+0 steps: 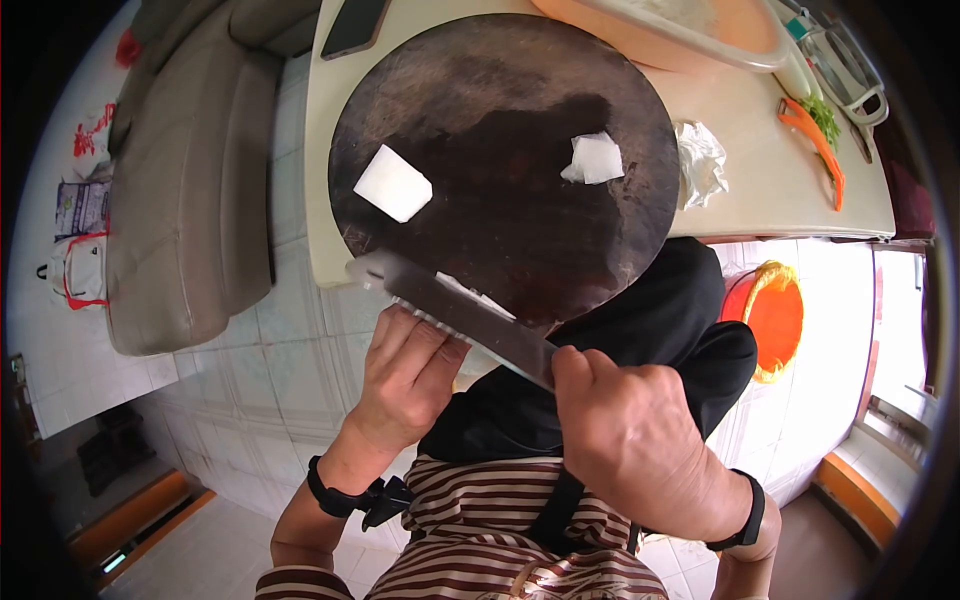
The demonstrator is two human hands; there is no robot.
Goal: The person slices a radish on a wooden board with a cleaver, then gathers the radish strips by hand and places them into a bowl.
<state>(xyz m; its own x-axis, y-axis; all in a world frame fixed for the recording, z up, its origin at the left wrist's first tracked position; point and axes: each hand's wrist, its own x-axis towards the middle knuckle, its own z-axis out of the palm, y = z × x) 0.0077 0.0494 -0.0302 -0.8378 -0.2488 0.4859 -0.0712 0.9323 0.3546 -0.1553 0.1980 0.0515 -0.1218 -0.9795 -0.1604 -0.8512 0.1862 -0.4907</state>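
My right hand (630,430) grips the handle of a broad knife (455,310) held flat at the near edge of a round dark wooden cutting board (500,220). Thin white slices (478,298) lie on the blade. My left hand (405,375) is under the blade's left part, fingers curled up against it. On the board rest a white chunk (393,184) at the left and a smaller white piece (595,158) at the right.
The board lies on a cream table (760,190) with a crumpled plastic wrap (700,160), an orange peeler and greens (822,135), an orange basin (680,30) and a phone (352,25). A grey sofa (185,190) is left; an orange bucket (775,315) right.
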